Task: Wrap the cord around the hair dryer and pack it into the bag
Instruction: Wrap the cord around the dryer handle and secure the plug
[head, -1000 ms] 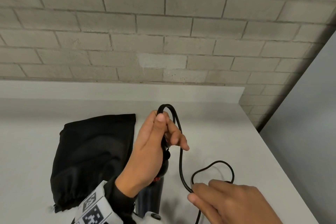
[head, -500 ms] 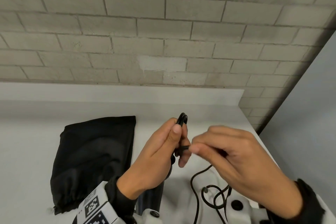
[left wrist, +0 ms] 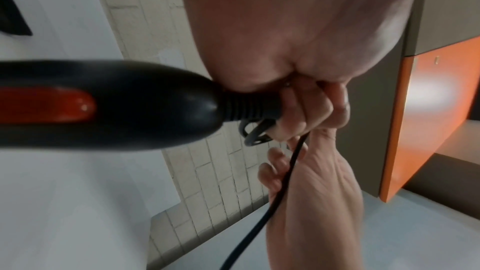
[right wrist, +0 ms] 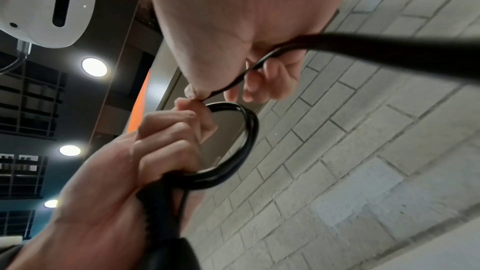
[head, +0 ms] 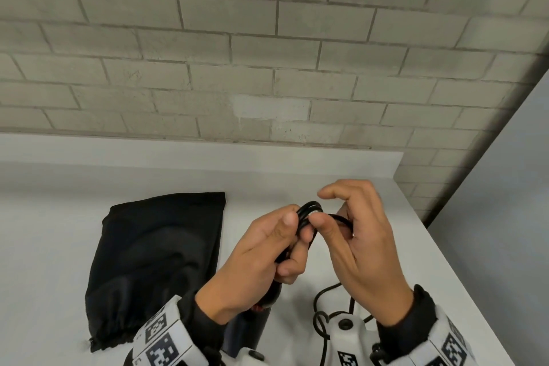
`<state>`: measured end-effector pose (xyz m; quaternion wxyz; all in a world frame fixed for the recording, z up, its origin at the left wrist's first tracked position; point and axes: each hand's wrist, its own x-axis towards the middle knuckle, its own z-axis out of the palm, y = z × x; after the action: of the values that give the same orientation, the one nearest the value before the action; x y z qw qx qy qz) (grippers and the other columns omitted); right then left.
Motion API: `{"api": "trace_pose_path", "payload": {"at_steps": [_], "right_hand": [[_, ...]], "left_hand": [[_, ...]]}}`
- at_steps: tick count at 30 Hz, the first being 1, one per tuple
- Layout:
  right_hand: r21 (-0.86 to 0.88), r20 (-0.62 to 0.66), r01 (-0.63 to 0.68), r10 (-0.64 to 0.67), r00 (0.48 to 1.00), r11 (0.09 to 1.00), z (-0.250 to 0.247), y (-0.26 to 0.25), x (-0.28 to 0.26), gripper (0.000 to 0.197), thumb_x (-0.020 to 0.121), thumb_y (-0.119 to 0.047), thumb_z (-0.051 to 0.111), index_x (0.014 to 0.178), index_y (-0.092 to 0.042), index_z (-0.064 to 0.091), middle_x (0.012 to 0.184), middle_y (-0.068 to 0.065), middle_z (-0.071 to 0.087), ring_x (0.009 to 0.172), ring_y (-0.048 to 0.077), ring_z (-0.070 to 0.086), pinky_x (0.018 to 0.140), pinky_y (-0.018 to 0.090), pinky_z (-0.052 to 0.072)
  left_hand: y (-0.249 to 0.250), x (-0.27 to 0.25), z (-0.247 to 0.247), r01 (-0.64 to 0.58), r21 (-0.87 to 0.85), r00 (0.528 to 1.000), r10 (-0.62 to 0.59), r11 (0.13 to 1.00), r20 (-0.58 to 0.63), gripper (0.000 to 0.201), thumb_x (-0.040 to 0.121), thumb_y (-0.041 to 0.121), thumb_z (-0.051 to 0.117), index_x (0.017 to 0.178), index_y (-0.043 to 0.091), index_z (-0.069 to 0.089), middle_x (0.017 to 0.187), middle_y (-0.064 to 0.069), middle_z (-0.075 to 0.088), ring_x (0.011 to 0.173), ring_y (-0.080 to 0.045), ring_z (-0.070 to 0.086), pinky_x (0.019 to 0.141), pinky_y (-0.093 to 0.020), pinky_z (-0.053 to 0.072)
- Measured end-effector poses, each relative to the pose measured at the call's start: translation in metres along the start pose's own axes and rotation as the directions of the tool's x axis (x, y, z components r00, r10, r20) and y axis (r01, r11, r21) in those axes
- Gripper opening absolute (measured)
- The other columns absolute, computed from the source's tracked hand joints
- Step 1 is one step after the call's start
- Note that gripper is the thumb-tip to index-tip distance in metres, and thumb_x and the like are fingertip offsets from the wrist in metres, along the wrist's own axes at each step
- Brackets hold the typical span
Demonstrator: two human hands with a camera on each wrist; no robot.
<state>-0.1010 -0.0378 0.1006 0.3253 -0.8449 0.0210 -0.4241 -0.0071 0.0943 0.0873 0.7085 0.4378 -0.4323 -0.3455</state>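
My left hand [head: 252, 264] clamps the dryer [left wrist: 109, 104] and cord [head: 309, 211] loops; right hand [head: 365, 246] pinches cord too.

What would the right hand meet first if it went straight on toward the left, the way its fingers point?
Most likely the coiled cord and the left hand gripping it; the right hand nearly touches them.

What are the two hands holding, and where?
The left hand grips the looped cord at the end of the hair dryer handle. The right hand pinches the loose cord beside the loops.
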Motion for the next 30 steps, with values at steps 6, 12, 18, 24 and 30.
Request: {"api": "trace_pose_path", "payload": {"at_steps": [6, 12, 18, 24, 30], "right_hand": [[0.058, 0.357, -0.063, 0.038, 0.933, 0.996, -0.011, 0.013, -0.001, 0.043, 0.099, -0.051, 0.036, 0.134, -0.029, 0.047, 0.115, -0.016, 0.058, 0.103, 0.005, 0.06, 0.085, 0.013, 0.045], [-0.001, 0.327, -0.007, 0.007, 0.945, 1.0, -0.019, 0.017, 0.002, 0.022, 0.097, -0.014, 0.042, 0.112, -0.015, 0.058, 0.079, -0.009, 0.06, 0.07, 0.002, 0.055, 0.065, 0.007, 0.038], [0.02, 0.332, -0.099, 0.086, 0.939, 0.995, -0.014, 0.017, -0.003, 0.025, 0.094, -0.007, 0.039, 0.111, -0.017, 0.056, 0.077, -0.007, 0.06, 0.07, 0.004, 0.056, 0.063, 0.008, 0.039], [0.013, 0.324, -0.119, 0.109, 0.94, 0.993, -0.01, 0.016, -0.009, 0.028, 0.098, -0.023, 0.042, 0.125, -0.029, 0.047, 0.084, -0.014, 0.059, 0.073, 0.003, 0.056, 0.065, 0.008, 0.039], [-0.018, 0.136, 0.041, -0.038, 0.99, 0.999, -0.007, 0.016, -0.014, 0.03, 0.1, -0.046, 0.04, 0.122, -0.031, 0.052, 0.093, -0.02, 0.06, 0.078, 0.001, 0.058, 0.071, 0.011, 0.044]], "left_hand": [[-0.001, 0.001, -0.005, 0.042, -0.111, 0.999, -0.042, 0.993, 0.002, 0.044, 0.088, 0.061, 0.058, 0.081, 0.018, 0.061, 0.046, 0.011, 0.037, 0.039, -0.006, 0.025, 0.043, -0.018, 0.024], [-0.004, 0.001, -0.004, 0.026, -0.129, 0.999, -0.021, 0.991, 0.041, 0.04, 0.092, 0.056, 0.057, 0.08, 0.017, 0.059, 0.05, 0.009, 0.04, 0.046, -0.013, 0.034, 0.051, -0.024, 0.036], [-0.008, -0.001, -0.006, -0.007, -0.084, 0.999, 0.011, 0.996, 0.049, 0.037, 0.095, 0.052, 0.054, 0.083, 0.017, 0.056, 0.05, 0.007, 0.045, 0.052, -0.017, 0.053, 0.07, -0.032, 0.048], [-0.008, 0.0, -0.006, 0.024, -0.094, 0.999, -0.021, 0.995, 0.024, 0.04, 0.093, 0.055, 0.055, 0.082, 0.017, 0.055, 0.052, 0.01, 0.033, 0.042, -0.006, 0.03, 0.052, -0.026, 0.04], [-0.008, 0.002, -0.002, 0.036, -0.1, 0.999, -0.033, 0.994, 0.034, 0.042, 0.092, 0.057, 0.055, 0.084, 0.016, 0.057, 0.051, 0.01, 0.035, 0.042, -0.006, 0.031, 0.052, -0.025, 0.039]]}}
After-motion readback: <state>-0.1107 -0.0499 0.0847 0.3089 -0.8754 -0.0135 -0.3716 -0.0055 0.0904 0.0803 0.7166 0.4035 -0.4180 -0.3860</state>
